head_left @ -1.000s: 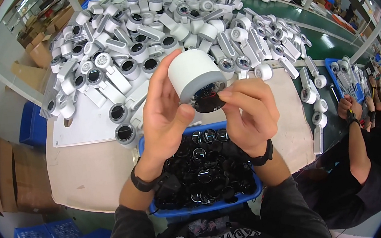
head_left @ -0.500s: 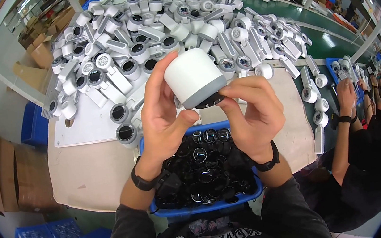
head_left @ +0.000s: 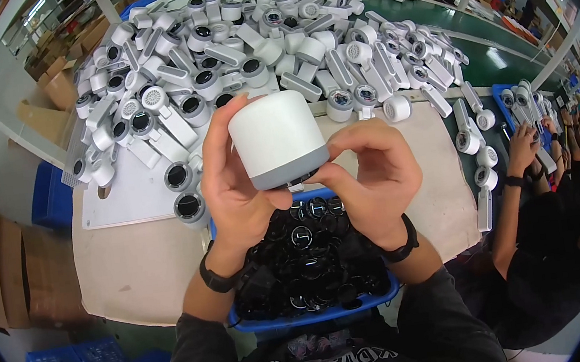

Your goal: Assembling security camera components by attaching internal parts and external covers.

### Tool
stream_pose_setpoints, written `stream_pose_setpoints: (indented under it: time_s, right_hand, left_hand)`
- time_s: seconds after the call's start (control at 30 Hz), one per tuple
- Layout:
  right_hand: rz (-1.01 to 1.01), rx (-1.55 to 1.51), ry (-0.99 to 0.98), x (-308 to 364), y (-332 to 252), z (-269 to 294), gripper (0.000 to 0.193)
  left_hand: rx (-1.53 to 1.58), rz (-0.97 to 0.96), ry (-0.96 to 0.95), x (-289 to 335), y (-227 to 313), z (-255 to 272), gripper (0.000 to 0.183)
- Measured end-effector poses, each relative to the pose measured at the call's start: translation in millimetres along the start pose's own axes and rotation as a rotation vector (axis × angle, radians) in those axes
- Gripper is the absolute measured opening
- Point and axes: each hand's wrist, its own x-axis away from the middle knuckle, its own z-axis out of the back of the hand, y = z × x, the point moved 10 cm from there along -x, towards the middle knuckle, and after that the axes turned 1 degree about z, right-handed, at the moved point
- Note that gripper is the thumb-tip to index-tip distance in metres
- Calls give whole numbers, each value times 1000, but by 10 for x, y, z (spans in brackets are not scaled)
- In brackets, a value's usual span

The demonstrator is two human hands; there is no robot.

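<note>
Above a blue bin, my left hand grips a white cylindrical device head with a grey band around its lower edge. A black round cover shows as a thin dark edge under that band. My right hand pinches at the cover's right side, thumb beneath and forefinger against the grey band. The underside faces away, so how the cover sits against the rim is hidden. Right below my hands, the blue bin holds many glossy black round covers.
A heap of white-and-grey handled devices covers the table's far half, over a white board. Cardboard boxes stand at left. At right, a co-worker's hand handles a similar device beside a green conveyor.
Both hands have shifted slightly left and down with the device head, which is now more upright. Less of the black cover shows below the grey band.
</note>
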Motion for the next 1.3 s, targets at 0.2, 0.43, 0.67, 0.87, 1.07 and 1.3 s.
stream_pose_setpoints:
  time_s: [0.2, 0.43, 0.67, 0.87, 1.07, 1.3]
  right_hand:
    - [-118, -41, -46, -39, 86, 1, 35]
    - [-154, -60, -97, -6, 149, -39, 39]
    - [-268, -100, -135, 4, 250, -14, 43]
    - [-5, 83, -220, 13, 184, -256, 55]
    - [-24, 233, -290, -18, 263, -294, 63]
    - [-517, -67, -391, 36, 558, -290, 51]
  left_hand:
    - [-39, 15, -14, -1, -6, -10, 110]
    - [31, 16, 12, 11, -82, 14, 110]
    - [18, -32, 20, 2, -53, -11, 102]
    - [-89, -139, 17, 21, 80, -54, 65]
    - [-12, 84, -1, -20, -80, -99, 45]
    - [349, 506, 40, 24, -419, -180, 48]
